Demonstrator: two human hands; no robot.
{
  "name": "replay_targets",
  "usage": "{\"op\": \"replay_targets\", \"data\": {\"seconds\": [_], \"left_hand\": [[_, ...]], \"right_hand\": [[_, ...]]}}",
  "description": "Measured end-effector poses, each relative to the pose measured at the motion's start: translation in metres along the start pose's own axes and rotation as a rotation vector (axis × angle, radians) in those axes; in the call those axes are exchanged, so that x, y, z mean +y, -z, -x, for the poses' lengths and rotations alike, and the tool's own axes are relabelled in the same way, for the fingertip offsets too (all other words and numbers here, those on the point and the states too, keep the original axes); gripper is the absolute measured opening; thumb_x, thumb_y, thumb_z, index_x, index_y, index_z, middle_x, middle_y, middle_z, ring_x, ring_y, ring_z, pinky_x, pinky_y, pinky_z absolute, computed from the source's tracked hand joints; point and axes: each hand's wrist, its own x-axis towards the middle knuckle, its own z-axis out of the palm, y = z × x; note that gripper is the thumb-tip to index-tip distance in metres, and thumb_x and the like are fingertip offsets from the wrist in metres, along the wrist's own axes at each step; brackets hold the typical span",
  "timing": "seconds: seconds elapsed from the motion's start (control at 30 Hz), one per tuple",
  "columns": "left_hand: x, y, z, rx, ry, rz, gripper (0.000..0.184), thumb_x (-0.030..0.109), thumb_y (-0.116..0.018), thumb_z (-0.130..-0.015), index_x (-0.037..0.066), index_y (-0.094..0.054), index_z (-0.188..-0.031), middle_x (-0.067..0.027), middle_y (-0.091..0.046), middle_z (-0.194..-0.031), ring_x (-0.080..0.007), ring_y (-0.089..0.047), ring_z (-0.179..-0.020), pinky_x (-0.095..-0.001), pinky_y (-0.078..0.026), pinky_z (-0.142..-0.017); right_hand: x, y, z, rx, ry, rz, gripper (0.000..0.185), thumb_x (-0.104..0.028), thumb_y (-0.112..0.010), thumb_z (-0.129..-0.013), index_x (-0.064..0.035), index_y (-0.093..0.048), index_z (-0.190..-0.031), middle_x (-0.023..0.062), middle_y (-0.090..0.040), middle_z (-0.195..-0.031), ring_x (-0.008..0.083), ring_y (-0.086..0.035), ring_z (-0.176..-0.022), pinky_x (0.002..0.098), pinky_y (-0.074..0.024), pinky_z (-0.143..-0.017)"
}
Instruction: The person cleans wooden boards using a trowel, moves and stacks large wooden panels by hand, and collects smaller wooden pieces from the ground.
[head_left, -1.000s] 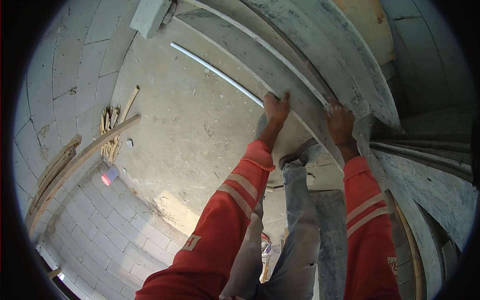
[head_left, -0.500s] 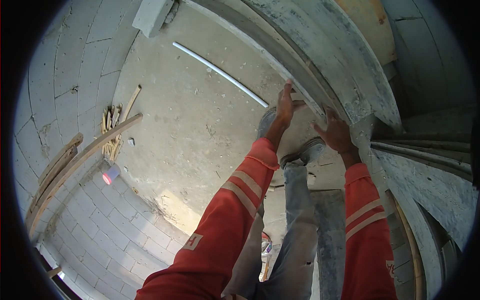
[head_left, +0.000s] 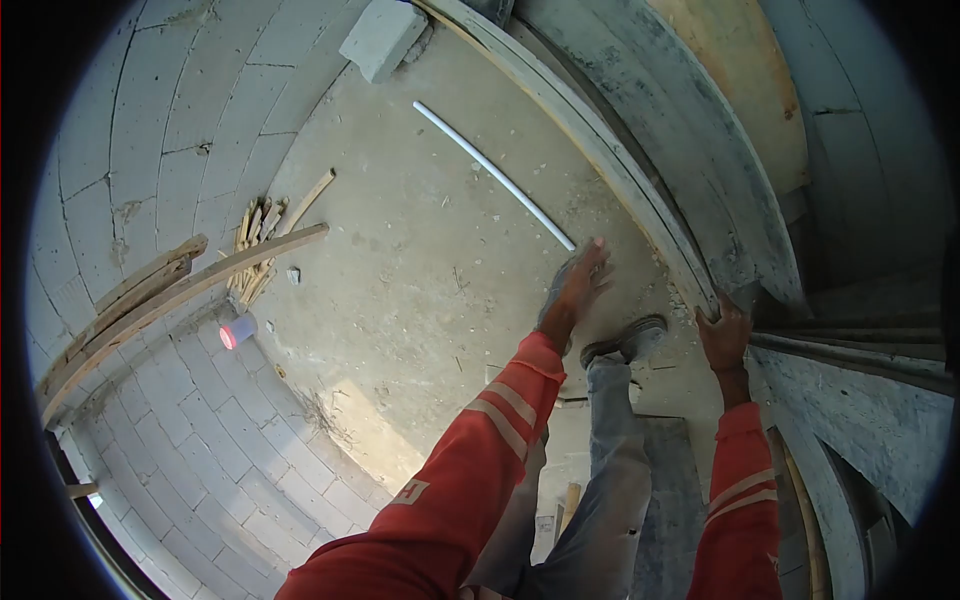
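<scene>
A long, narrow, grey cement-stained board [head_left: 622,170] slants across the upper right and looks bowed through the wide lens. My right hand [head_left: 725,335] is closed around its near end, with the fingers at the edge. My left hand [head_left: 578,285] is off the board, over the floor above my shoe, its fingers stretched out and slightly blurred. Nothing shows in it. Close to the left fingers lies the end of a white pipe [head_left: 495,176] on the floor. Wider grey panels [head_left: 660,110] lean behind the board.
Stacked boards [head_left: 850,345] lie right of my right hand. A pale block [head_left: 383,40] sits at the top by the wall. Left are wood strips [head_left: 262,235], a long curved-looking timber [head_left: 190,280] and a pink-lidded container [head_left: 238,330]. A dark panel [head_left: 665,480] lies beside my leg.
My left hand has come away from the board. My right hand has moved down and closed on the board's end, which has shifted right and nearer. The view has swung slightly left.
</scene>
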Motion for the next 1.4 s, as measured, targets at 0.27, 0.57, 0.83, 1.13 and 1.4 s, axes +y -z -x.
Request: {"op": "replay_targets", "data": {"seconds": [0.27, 0.57, 0.83, 1.13, 1.4], "left_hand": [[-0.020, -0.023, 0.043, -0.120, -0.063, 0.418, 0.093, 0.063, -0.054, -0.088, 0.011, -0.010, -0.152, -0.0158, -0.024, -0.154, -0.0337, -0.030, -0.139, -0.0518, -0.022, -0.114], [-0.014, -0.060, 0.189, -0.161, -0.131, 0.599, 0.062, 0.041, -0.060, -0.092, 0.001, -0.044, -0.136, -0.0117, -0.055, -0.133, -0.0281, -0.054, -0.121, -0.0463, -0.042, -0.103], [0.094, -0.080, 0.332, 0.015, -0.603, 0.401, 0.051, 0.024, -0.070, -0.087, 0.000, -0.052, -0.128, -0.0112, -0.062, -0.122, -0.0232, -0.060, -0.111, -0.0407, -0.047, -0.098], [0.299, -0.101, 0.487, 0.066, -0.975, 0.367, 0.051, 0.020, -0.081, -0.075, -0.006, -0.060, -0.113, -0.0126, -0.067, -0.107, -0.0211, -0.065, -0.094, -0.0353, -0.052, -0.088], [0.481, -0.010, 0.560, 0.144, -1.175, 0.328, 0.055, 0.013, -0.085, -0.067, -0.006, -0.059, -0.112, -0.0128, -0.067, -0.104, -0.0205, -0.064, -0.092, -0.0334, -0.051, -0.086]], "right_hand": [[-0.031, 0.147, 0.123, -0.168, -0.066, 0.007, 0.046, -0.020, -0.077, -0.068, 0.0010, -0.064, -0.106, 0.0206, -0.068, -0.088, 0.0396, -0.064, -0.079, 0.0457, -0.0484, -0.072], [-0.039, 0.257, 0.250, -0.219, -0.110, -0.003, 0.075, -0.036, -0.085, -0.062, 0.0099, -0.058, -0.115, 0.0266, -0.062, -0.094, 0.0438, -0.057, -0.089, 0.0468, -0.0458, -0.079], [-0.127, 0.336, 0.247, -0.174, 0.221, -0.025, 0.062, -0.041, -0.071, -0.080, 0.0015, -0.053, -0.121, 0.0221, -0.058, -0.103, 0.0408, -0.055, -0.090, 0.0490, -0.0439, -0.077], [-0.264, 0.368, 0.180, -0.216, 0.181, -0.139, 0.091, -0.043, -0.070, -0.080, 0.0164, -0.030, -0.136, 0.0377, -0.046, -0.129, 0.0512, -0.047, -0.116, 0.0500, -0.0379, -0.099], [-0.466, 0.346, 0.078, -0.028, 0.343, -0.216, 0.084, -0.033, -0.073, -0.082, 0.0186, -0.031, -0.133, 0.0392, -0.052, -0.119, 0.0511, -0.050, -0.113, 0.0476, -0.0402, -0.097]]}}
